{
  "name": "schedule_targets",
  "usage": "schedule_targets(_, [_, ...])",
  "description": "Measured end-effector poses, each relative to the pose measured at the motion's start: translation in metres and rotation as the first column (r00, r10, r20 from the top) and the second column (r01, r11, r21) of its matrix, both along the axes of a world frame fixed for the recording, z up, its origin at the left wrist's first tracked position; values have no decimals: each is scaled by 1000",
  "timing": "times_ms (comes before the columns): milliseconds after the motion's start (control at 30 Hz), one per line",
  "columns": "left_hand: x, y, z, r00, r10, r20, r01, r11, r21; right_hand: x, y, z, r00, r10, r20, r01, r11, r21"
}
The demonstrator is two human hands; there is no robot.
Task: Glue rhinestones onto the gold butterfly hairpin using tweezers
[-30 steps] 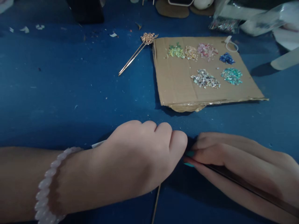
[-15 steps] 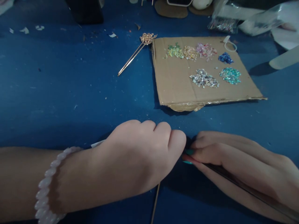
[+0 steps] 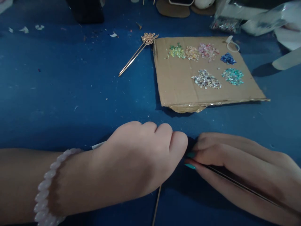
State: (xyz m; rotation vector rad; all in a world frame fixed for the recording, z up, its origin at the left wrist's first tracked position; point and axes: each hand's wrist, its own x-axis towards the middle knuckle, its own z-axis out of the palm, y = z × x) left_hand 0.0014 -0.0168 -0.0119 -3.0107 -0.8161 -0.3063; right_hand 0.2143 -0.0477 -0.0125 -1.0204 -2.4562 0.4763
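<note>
My left hand point(image 3: 143, 153) is closed in a fist, its back toward me, with a beaded bracelet point(image 3: 44, 191) at the wrist. From beneath it sticks out a thin gold-brown rod point(image 3: 157, 204), much like a hairpin prong; the rest is hidden by the fist. Just to the right, my right hand point(image 3: 232, 166) pinches a slim metal tool point(image 3: 237, 183) that runs back along the palm. Its tip, near the left thumb, is hidden, so I cannot tell its exact kind. A pale sliver point(image 3: 98, 145) shows behind the left wrist.
Ahead lies a cardboard sheet point(image 3: 176, 91) bearing several piles of coloured chips, including silvery chips point(image 3: 206, 79), and a white ring point(image 3: 232, 46). Left of it rests a gold flower hairpin point(image 3: 134, 58). Plastic bags point(image 3: 225, 25) and a pale cylinder point(image 3: 285, 61) stand at right.
The right hand's fingertips have shifted very slightly right and down, and more of the slim tool shows. My left hand stays in place.
</note>
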Motion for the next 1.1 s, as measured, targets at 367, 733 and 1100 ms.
schedule_targets(367, [0, -1, 1, 1000, 0, 2, 0, 1000, 7, 0, 1, 2, 1000, 26, -7, -27, 999, -40])
schedule_targets(733, [-3, 1, -2, 999, -38, -37, 37, 999, -35, -3, 1, 1, 1000, -1, -17, 1, 1000, 19])
schedule_targets(1100, [-7, 15, 15, 991, -127, -47, 103, 933, -344, -2, 15, 8, 976, -185, -114, 128, 913, -387])
